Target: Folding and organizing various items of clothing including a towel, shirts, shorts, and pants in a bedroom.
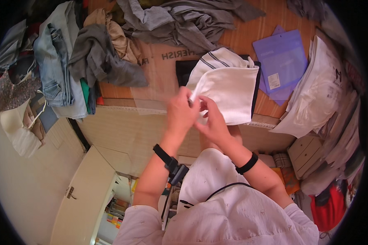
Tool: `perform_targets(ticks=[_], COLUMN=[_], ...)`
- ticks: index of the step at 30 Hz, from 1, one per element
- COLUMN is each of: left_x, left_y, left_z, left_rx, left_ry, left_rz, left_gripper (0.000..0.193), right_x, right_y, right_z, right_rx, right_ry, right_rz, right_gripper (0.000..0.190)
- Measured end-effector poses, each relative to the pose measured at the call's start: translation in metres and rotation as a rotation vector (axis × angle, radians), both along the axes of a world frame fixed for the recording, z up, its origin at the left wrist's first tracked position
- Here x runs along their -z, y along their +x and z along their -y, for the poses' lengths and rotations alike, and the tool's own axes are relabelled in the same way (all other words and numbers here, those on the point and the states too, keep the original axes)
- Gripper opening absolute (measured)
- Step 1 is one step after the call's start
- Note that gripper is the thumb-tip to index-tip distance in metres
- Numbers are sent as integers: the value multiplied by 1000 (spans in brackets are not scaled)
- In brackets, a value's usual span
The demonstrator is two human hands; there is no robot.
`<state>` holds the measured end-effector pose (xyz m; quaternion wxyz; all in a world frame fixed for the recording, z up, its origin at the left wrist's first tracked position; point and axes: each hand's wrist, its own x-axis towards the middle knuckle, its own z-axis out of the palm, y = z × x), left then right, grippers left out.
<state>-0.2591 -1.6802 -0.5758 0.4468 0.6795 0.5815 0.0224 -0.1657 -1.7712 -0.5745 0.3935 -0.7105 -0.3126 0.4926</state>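
Observation:
A white cloth garment (230, 92) with dark stripes (217, 59) lies folded on a black folded item (182, 72) near the front edge of the wood-patterned surface. At the garment's left edge, my left hand (182, 110) has its fingers curled around a raised fold. My right hand (213, 119) is beside it, with bent fingers close to the left fingertips and over the garment's lower left corner. Whether the right fingers pinch cloth is hidden. The left hand is slightly blurred. Black bands circle both wrists.
Left of the garment lies a clear plastic bag (153, 101) bearing writing. Grey clothes (184, 24) are heaped behind; jeans (53, 67) and a dark grey garment (92, 52) lie left. Purple packaging pouches (282, 58) and a white plastic bag (322, 82) lie right.

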Motion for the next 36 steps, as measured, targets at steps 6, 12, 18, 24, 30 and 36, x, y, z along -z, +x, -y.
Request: perform_targets(ticks=[6,12,18,24,30,36], left_x=[-1,22,62,61,34,13], left_y=[34,66,94,103,115,85], left_z=[10,-49,-71,-94,-76,-34], left_rx=[-46,248,308,211,262,865], left_ry=[-294,426,179,-353,-162,210], left_rz=[411,239,-278,-47,173,253], left_gripper=[11,14,42,39,17,27], right_x=[35,-10,-36,-42,-54,-48], right_y=[-12,34,103,143,164,161], right_z=[26,54,97,118,115,122], right_rx=[465,835,838,1094,1239,1174], right_ry=[-87,-21,9,76,159,91], right_rz=[-332,-430,-214,-707,-754,-688], right_gripper=[41,34,32,32,36,34])
